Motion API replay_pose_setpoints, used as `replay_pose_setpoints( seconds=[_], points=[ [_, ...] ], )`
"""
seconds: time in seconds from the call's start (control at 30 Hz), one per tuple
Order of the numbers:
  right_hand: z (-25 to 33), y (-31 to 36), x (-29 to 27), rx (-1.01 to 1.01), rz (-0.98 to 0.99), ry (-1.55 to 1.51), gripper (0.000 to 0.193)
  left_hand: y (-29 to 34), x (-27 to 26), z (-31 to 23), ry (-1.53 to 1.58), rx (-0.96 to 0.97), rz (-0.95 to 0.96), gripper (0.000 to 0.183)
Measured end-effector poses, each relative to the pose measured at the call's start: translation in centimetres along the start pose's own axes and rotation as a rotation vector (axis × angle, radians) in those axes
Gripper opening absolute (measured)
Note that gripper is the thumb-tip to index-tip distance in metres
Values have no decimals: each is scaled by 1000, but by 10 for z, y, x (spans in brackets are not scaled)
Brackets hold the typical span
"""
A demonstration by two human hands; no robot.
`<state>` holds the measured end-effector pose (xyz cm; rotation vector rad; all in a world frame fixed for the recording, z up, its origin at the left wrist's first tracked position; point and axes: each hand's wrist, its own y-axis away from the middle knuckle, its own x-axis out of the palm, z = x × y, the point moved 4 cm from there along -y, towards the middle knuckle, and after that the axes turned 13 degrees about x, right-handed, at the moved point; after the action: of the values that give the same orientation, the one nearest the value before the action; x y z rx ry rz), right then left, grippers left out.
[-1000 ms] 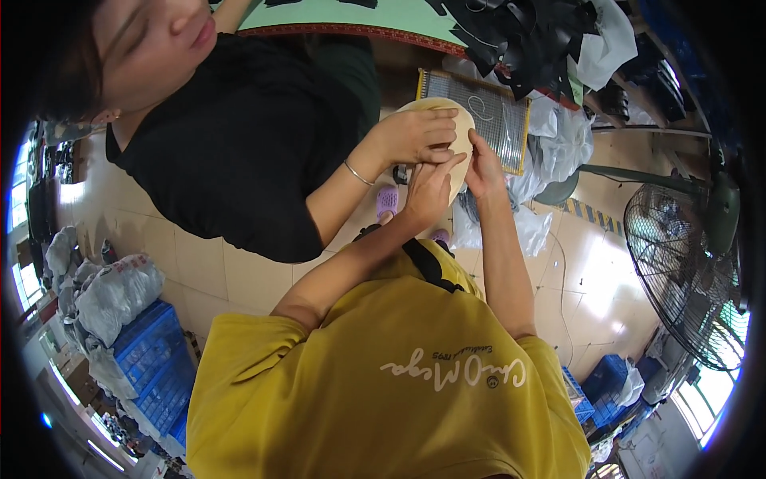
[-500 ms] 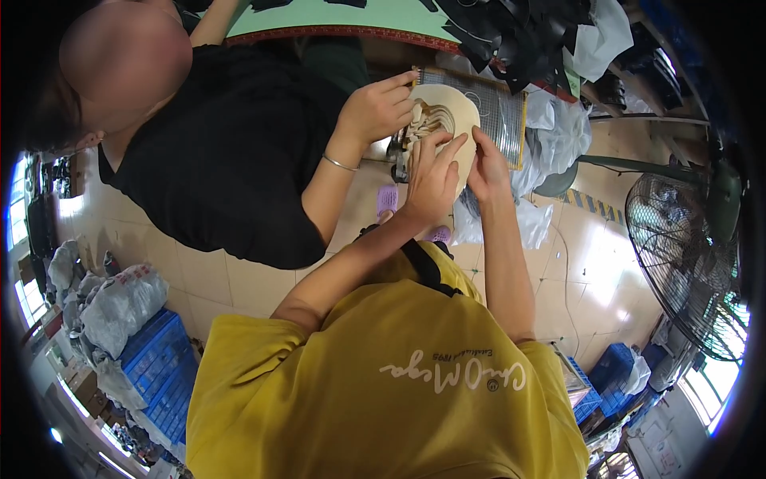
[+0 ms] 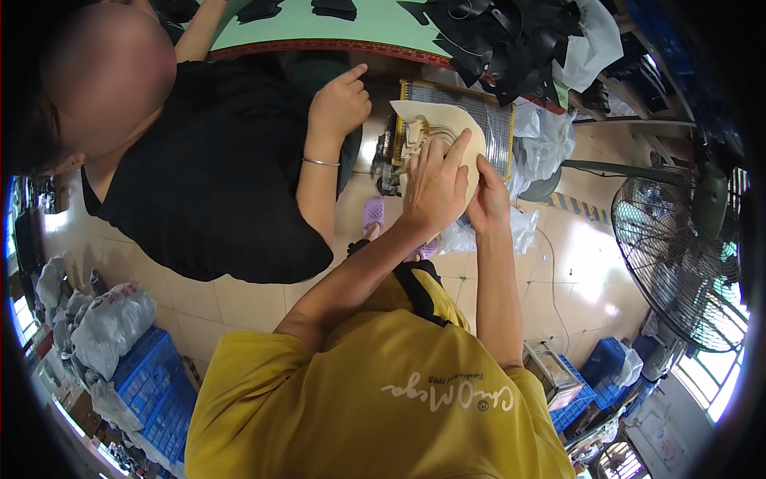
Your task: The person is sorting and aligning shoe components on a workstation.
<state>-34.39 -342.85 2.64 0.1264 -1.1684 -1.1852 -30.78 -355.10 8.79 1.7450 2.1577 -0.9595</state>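
Note:
A cream, round-edged sheet (image 3: pixel 465 120) is in front of me, with a stack of layered, curved cream pieces (image 3: pixel 431 132) on its left side. My left hand (image 3: pixel 435 184) lies over these pieces, its index finger stretched out onto the sheet and its other fingers partly bent. Gripping the sheet's right edge, my right hand (image 3: pixel 489 198) has its thumb on top, while its other fingers are mostly hidden. To the left, a co-worker's hand (image 3: pixel 341 104) is raised with the index finger extended, apart from the sheet.
Beyond the sheet stands a grey mesh rack with a yellow frame (image 3: pixel 499 100). Black cut pieces (image 3: pixel 503 40) are heaped on the green table (image 3: pixel 375 20). Plastic bags (image 3: pixel 542 136) and a large standing fan (image 3: pixel 674 263) are on the right; blue crates (image 3: pixel 155 383) stand at lower left.
The co-worker's hand has come away from the sheet and moved left. My left index finger has straightened and reaches farther over the sheet. My right hand still grips the edge.

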Motion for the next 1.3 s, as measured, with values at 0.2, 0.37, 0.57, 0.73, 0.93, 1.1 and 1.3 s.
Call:
replay_pose_setpoints(
  seconds=[0.2,0.37,0.57,0.73,0.93,1.1,1.3],
  points=[
    [0,13,-5,-25,-10,-28,25,13,4,-5,22,101,9,58],
    [-4,32,-6,-39,-53,-66,27,14,8,-11,51,42,49,57],
    [-5,78,-22,-116,-107,-14,32,46,23,-49,-52,221,35,52],
    [-11,131,-59,-216,-174,76,33,72,57,-92,258,161,9,44],
    [-21,213,-100,-657,-441,377,46,110,125,-126,567,-213,79,26],
    [-13,269,-153,-610,-334,135,45,127,158,-167,887,-323,155,15],
    [-2,288,-191,-625,-404,-31,39,131,181,-184,997,-610,342,12]
  ],
)
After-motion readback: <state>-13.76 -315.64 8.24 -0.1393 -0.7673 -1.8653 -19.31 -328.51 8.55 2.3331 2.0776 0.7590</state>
